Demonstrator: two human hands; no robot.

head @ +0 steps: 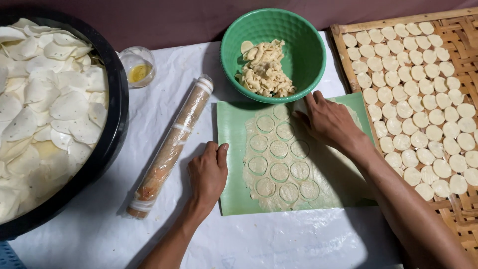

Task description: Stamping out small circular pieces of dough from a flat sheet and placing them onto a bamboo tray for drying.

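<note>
My left hand [208,172] lies flat, pinning the green mat [230,164]; my right hand [326,121], fingers curled, presses the cut dough sheet [279,164] beneath it.

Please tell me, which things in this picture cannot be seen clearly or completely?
- Head view: what the right hand presses is hidden under its fingers.
- Dough sheet: its right part is covered by that hand and forearm.
- Black tub: cut off by the left edge.
- Woven tray: cut off at right.
- Small jar: contents too small to identify.

Green bowl [308,55], green mat [229,149] under pale beige dough sheet [328,174] stamped with circles; black tub [117,99], white surface [298,244], tan woven tray [468,30]
</note>
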